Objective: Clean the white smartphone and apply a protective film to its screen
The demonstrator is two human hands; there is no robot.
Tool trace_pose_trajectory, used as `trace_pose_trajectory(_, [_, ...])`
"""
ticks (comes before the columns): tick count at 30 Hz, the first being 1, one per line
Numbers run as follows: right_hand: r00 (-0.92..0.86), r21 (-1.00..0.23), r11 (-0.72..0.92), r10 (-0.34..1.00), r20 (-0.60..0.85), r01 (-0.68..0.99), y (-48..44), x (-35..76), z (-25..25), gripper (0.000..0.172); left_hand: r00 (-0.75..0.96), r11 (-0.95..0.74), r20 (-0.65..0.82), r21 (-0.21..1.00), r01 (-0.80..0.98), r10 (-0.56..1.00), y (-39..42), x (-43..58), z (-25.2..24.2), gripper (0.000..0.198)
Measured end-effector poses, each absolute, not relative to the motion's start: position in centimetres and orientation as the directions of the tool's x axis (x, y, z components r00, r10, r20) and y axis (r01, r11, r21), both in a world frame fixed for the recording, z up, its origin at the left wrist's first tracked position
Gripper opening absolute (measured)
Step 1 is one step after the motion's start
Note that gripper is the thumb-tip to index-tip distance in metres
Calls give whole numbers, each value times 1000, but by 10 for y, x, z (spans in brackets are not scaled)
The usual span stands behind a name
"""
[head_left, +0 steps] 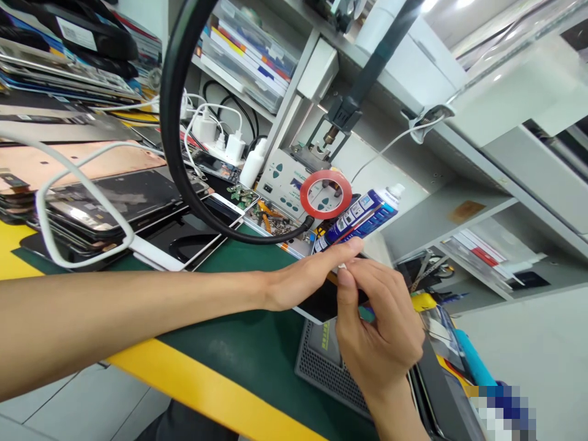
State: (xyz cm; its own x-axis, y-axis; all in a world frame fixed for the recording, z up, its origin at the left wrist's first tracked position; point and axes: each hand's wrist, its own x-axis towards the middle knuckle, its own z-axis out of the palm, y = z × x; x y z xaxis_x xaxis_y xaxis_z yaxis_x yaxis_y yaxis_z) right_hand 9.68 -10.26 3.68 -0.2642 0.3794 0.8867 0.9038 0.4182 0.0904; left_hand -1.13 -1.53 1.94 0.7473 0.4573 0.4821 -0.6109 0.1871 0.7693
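My right hand (383, 306) is closed in a pinch, thumb against forefinger. A small white piece (342, 266) shows between the fingertips, too small to name. My left hand (315, 275) reaches in from the left, touching or nearly touching the right fingertips. Its thumb lies straight, and its other fingers are hidden. Below both hands is a flat device with a black screen and white edge (316, 306), partly covered by them. It lies over the end of a dark grey perforated box (321, 358) on the green mat (220, 349).
A blue spray can (361, 214) and a roll of red-rimmed tape (309, 195) stand just behind my hands. A black hose (166, 122) loops down in front. Stacked screens (114, 196) and a white cable (85, 177) crowd the left. A yellow edge (193, 383) borders the mat.
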Motion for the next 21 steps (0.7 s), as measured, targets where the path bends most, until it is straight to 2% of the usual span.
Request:
trace_pose_trajectory(6, [-246, 61, 444, 372, 895, 894, -106, 97, 37, 23, 777, 169, 483, 795, -582, 403, -17, -12, 22, 43])
trace_pose_trajectory(13, [-227, 29, 478, 364, 903, 878, -114, 103, 36, 23, 853, 147, 372, 882, -448, 367, -20, -14, 22, 52])
trace_pose_trajectory(18, [-194, -7, 480, 367, 910, 877, -115, 109, 34, 24, 814, 214, 394, 831, -514, 426, -20, -11, 23, 40])
trace_pose_trajectory(21, [-164, -38, 475, 377, 912, 879, -116, 112, 33, 25, 822, 231, 412, 821, -522, 393, -19, -8, 21, 45])
